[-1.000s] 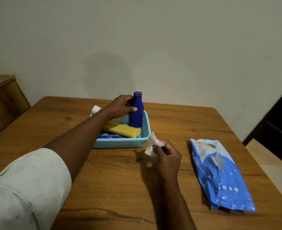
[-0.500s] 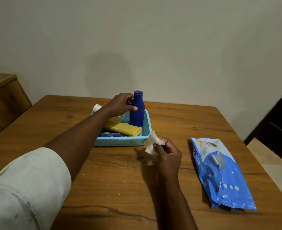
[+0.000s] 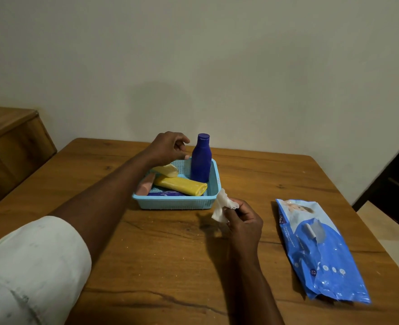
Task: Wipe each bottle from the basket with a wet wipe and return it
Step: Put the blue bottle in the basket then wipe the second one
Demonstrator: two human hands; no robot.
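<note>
Blue bottle (image 3: 201,159) stands upright in the basket (image 3: 177,202). Left hand (image 3: 168,148) hovers beside it, loosely curled, empty; right hand (image 3: 243,221) pinches the wipe (image 3: 222,206). I'd grab a lying bottle next, gently.

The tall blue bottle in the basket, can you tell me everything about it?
The tall blue bottle is dark blue all over, looks like smooth plastic, and has a round cap of the same colour, closed on top. Its shoulders slope in to a narrow neck. It stands upright in the far right corner of the light blue basket, behind a yellow bottle lying flat. The left hand hovers just beside it, fingers loosely curled, not touching it.
</note>
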